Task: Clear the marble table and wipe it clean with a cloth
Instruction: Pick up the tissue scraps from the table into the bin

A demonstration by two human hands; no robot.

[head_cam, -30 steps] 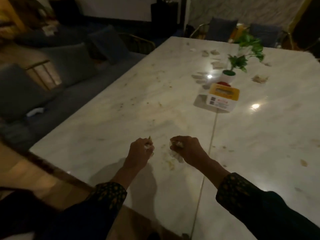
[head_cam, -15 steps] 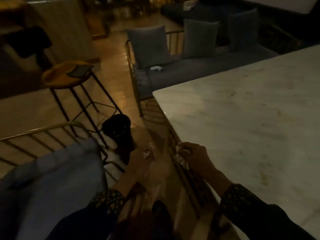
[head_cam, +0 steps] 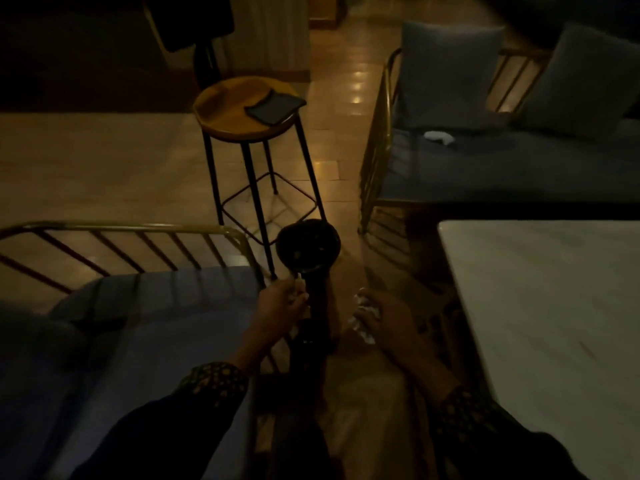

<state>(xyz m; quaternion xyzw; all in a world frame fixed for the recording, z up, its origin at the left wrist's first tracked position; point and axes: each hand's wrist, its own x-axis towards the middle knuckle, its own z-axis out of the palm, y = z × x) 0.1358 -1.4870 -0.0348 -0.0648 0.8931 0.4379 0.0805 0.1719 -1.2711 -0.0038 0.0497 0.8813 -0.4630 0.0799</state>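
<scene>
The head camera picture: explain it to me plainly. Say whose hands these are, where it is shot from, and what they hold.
No machine here: a person wears a camera on the head, looking down at their own two hands. The left hand pinches small pale scraps. The right hand grips crumpled white paper. Both are off the marble table, whose corner shows at the right, and near a dark round bin on the floor. Behind stand a wooden stool with a dark flat thing on it, and a cushioned bench.

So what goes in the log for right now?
left hand: holds paper scrap | right hand: holds crumpled tissue | both near black bin | beside marble table
</scene>
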